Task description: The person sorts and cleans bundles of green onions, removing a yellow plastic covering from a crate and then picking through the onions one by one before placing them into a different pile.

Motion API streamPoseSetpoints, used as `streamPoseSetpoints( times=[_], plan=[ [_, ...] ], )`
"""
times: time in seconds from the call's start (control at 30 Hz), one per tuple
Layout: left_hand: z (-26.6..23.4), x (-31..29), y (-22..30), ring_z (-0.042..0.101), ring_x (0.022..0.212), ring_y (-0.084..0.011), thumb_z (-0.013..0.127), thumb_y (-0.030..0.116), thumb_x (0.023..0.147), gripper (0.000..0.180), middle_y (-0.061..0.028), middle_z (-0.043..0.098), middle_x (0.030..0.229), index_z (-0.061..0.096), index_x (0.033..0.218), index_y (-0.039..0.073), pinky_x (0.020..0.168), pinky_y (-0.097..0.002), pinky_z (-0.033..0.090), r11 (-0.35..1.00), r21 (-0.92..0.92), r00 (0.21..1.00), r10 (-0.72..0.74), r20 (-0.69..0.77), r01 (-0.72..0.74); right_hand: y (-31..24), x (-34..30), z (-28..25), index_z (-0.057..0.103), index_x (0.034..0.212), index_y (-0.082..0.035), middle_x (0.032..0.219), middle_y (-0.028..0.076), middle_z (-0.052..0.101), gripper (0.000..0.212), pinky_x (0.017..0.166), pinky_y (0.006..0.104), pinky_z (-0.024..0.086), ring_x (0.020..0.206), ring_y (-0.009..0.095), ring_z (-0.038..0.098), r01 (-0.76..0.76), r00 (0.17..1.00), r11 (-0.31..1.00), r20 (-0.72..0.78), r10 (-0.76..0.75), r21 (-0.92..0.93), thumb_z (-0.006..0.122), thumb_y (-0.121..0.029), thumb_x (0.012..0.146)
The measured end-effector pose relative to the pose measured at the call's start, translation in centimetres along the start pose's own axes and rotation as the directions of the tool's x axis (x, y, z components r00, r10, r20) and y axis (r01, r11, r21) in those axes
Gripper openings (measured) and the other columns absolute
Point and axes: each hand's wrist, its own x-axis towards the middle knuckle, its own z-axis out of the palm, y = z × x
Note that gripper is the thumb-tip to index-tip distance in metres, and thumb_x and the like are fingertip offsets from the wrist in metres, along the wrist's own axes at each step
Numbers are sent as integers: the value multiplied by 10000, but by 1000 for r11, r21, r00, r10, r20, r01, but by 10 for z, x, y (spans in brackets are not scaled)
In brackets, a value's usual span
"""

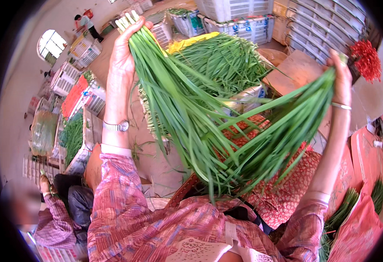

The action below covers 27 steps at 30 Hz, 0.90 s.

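Note:
My left hand [126, 50], raised at the upper left, is closed round the pale stem ends of a thick bunch of garlic chives [169, 100]. Its long green leaves hang down toward my lap. At the upper right my right hand [341, 78] grips the stem ends of a second, smaller bunch of garlic chives [283, 126]. The leaf tips of the two bunches cross and tangle in front of my chest. Some leaves of the right bunch are blurred. Behind the bunches lies a big heap of garlic chives [222, 61].
A brown board [294, 72] stands beyond my right bunch, with red ties [366, 61] hanging near it. Stacked white crates [237, 30] stand at the back. Filled crates [84, 139] line the left. A co-worker [53, 214] sits at lower left; another person [87, 26] stands far off.

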Motion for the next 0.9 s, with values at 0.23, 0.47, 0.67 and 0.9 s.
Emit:
streamPoseSetpoints(
  times=[0.23,0.47,0.67,0.9],
  plan=[
    [34,-3,-16,658,773,-152,736,117,800,313,-104,659,906,588,1056,14,701,-298,582,954,259,979,106,173,-149,-44,-34,97,655,1043,-41,822,-11,606,331,584,214,450,655,66,551,171,962,965,246,-120,-197,728,-286,833],
    [97,-12,-43,660,799,-143,705,44,809,246,-60,661,897,600,1029,10,714,-289,569,957,215,955,137,261,-196,-21,-44,204,710,946,-23,826,93,711,412,763,350,504,771,160,656,427,748,866,640,-176,-261,733,-398,778],
    [88,-11,-42,650,709,-130,731,71,793,299,-62,659,893,608,1059,8,641,-266,566,949,302,969,14,249,-92,-18,-38,197,704,947,-11,756,88,695,351,685,322,514,692,146,652,291,723,946,681,-118,-145,712,-324,787],
    [43,-12,-18,525,637,-132,642,129,857,329,-12,491,783,503,1137,25,526,-257,453,990,128,965,-83,247,53,-38,-27,153,664,996,-43,786,15,647,243,586,197,483,669,42,583,307,836,895,541,-91,-324,707,-246,871]
  ],
)
